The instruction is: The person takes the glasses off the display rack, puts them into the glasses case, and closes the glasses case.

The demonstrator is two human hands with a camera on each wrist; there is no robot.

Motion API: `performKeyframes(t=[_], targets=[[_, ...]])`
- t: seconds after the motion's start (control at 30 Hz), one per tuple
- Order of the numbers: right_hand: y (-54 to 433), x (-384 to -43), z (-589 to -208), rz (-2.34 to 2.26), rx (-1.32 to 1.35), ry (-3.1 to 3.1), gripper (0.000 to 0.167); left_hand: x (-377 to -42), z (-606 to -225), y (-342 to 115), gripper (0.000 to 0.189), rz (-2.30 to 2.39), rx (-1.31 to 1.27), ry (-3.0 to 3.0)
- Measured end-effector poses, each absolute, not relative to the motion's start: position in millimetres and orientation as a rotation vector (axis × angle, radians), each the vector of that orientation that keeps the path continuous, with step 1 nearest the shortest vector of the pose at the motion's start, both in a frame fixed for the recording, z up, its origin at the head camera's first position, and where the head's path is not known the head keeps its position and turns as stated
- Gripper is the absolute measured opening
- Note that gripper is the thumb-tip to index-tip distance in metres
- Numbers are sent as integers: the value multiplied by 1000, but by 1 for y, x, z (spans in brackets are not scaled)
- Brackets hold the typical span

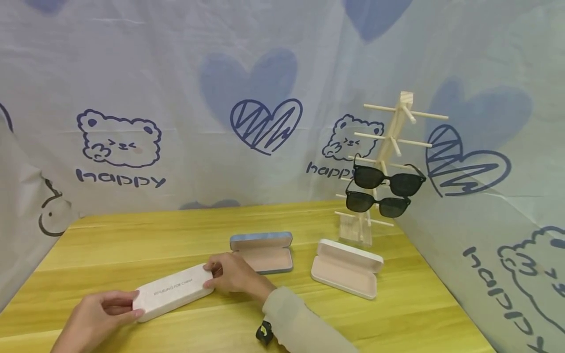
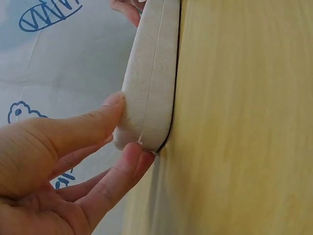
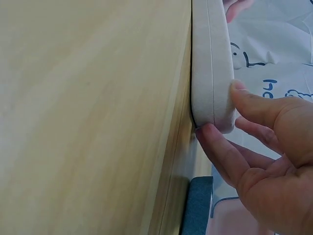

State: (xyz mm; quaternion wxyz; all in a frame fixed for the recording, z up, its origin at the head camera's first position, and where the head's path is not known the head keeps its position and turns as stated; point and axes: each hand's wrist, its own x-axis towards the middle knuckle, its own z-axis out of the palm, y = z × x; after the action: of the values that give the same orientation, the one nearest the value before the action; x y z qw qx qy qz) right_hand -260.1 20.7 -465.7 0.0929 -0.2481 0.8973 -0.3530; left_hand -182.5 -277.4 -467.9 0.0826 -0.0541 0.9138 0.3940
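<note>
A closed white glasses case (image 1: 173, 293) with small dark lettering on its lid lies slantwise low over the wooden table. My left hand (image 1: 96, 314) pinches its near left end, thumb and fingertips at the corners. At the far right end my right hand (image 1: 235, 275) grips it the same way. The left wrist view shows the seam along the case side (image 2: 152, 63), with left fingertips (image 2: 131, 152) at that seam. In the right wrist view, the thumb rests on the lid edge and a finger touches the lower end of the case (image 3: 210, 63).
Behind my right hand stands an open blue glasses case (image 1: 269, 259); an open white case (image 1: 346, 274) lies to its right. A wooden display stand (image 1: 394, 122) at the back right carries two pairs of dark sunglasses (image 1: 388, 181). Printed cloth (image 1: 194, 162) encloses the table (image 1: 132, 235).
</note>
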Motion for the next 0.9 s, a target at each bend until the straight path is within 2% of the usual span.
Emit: performKeyframes(t=[0.4,0.67,0.9], targets=[[39,-257,-448,-1092,-746,2493,42,-198,-435,-271,73,997,-47,2829],[62,-260,-417,-1099,-814,2495,41,-206,-407,-221,46,1198,270,2982],[90,-259,-391,-1170,-887,2530,38,-215,-392,-171,38,1330,497,2970]])
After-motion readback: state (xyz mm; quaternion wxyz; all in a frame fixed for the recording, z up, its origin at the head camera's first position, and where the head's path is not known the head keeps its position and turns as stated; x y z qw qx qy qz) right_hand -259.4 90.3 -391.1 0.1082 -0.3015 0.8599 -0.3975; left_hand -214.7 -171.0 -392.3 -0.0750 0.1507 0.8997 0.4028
